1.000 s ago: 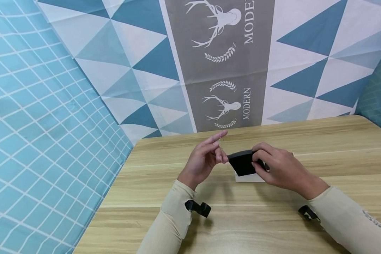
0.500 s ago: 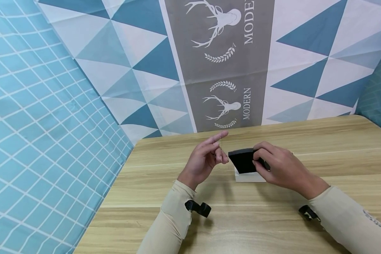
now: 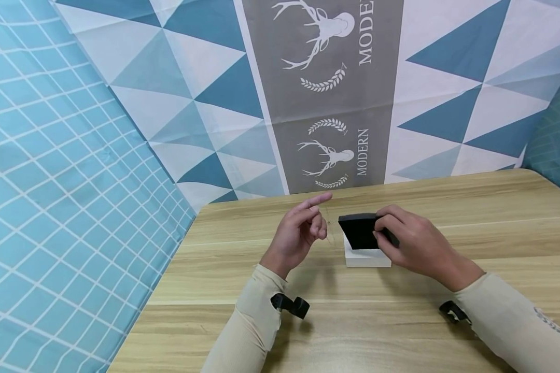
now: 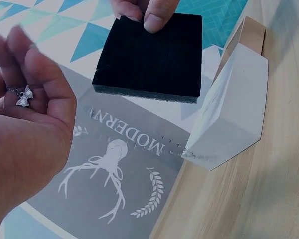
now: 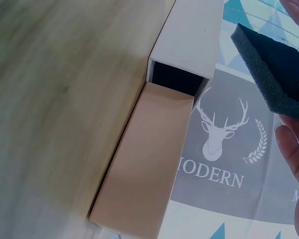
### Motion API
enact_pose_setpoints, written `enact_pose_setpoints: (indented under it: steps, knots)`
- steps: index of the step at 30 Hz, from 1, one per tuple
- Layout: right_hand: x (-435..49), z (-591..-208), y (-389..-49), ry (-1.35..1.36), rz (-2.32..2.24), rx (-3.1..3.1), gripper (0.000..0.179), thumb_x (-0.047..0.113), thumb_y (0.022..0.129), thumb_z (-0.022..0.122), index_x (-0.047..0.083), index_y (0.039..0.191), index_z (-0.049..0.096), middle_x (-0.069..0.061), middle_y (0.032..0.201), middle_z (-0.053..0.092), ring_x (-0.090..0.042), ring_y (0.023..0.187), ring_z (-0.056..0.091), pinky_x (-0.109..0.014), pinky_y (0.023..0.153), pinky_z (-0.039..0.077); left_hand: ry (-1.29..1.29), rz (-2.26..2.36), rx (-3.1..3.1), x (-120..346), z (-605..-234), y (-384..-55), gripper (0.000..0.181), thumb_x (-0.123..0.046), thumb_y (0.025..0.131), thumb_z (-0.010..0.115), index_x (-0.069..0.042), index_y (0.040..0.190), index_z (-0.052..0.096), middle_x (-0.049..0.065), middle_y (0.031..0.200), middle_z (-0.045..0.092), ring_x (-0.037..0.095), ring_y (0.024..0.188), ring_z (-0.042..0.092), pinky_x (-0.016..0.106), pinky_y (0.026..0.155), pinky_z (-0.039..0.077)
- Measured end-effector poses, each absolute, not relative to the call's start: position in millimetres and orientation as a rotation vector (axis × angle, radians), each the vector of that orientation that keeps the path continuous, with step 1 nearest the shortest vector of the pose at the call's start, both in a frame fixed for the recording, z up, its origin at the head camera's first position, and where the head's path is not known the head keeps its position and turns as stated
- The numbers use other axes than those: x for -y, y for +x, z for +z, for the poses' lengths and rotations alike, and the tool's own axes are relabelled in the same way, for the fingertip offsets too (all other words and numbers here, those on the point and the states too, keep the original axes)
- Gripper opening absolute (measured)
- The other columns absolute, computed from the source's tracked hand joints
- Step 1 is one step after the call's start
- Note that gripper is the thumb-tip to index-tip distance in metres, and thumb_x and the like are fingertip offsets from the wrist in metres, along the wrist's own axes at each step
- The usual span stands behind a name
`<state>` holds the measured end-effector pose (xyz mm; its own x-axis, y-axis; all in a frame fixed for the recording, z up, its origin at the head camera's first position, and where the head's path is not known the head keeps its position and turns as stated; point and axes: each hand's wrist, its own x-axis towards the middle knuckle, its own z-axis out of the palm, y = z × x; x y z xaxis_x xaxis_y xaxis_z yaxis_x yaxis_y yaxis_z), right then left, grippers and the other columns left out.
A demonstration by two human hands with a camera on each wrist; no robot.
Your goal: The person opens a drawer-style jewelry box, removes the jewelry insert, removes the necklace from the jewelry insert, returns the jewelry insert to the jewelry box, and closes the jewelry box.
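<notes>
My right hand (image 3: 413, 241) pinches a square black foam pad (image 3: 360, 233) between thumb and fingers, tilted above a small white box (image 3: 368, 259) on the table. In the right wrist view the box's brown drawer (image 5: 142, 159) is slid partly out of its white sleeve (image 5: 189, 37). To the left of the pad is my left hand (image 3: 301, 233), index finger stretched out and the other fingers curled. Silver charms on a chain, seemingly a necklace (image 4: 24, 96), lie against those curled fingers in the left wrist view. A thin strand hangs faintly near that hand.
The wooden table (image 3: 242, 290) carries the box near its middle. Behind it hangs a patterned cloth (image 3: 333, 103) with deer prints. A blue checked cloth (image 3: 65, 197) borders the left side. Both wrists wear small black cameras (image 3: 291, 305).
My right hand has lifted the foam pad slightly up and right, uncovering more of the white box. My left fingers, close to the pad's corner before, now stand apart from it.
</notes>
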<state>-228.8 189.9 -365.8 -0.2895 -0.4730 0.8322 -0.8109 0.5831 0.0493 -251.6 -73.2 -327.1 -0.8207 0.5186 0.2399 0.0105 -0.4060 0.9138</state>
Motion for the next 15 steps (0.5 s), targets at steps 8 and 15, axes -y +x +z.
enact_pose_setpoints:
  steps: [8, 15]
  knots:
    - [-190.1, -366.6, -228.7, 1.022, 0.494, 1.957, 0.029, 0.027, 0.1, 0.046, 0.006, 0.089, 0.063, -0.009, 0.099, 0.064, -0.016, 0.066, 0.063, -0.034, 0.055, 0.053, 0.701, 2.291, -1.479, 75.7, -327.5, -252.5, 0.039, -0.013, 0.106, 0.04, 0.0, 0.141, 0.049, -0.008, 0.054, 0.033, 0.01, 0.053, 0.041, 0.023, 0.06, 0.036]
    - [-190.9, -367.5, -229.6, 1.014, 0.487, 1.961, 0.029, 0.027, 0.1, 0.046, 0.007, 0.089, 0.063, -0.009, 0.099, 0.064, -0.016, 0.065, 0.063, -0.034, 0.054, 0.053, 0.674, 2.31, -1.518, 75.8, -328.3, -254.2, 0.036, -0.013, 0.105, 0.042, 0.0, 0.136, 0.053, -0.007, 0.054, 0.031, 0.01, 0.053, 0.041, 0.024, 0.061, 0.035]
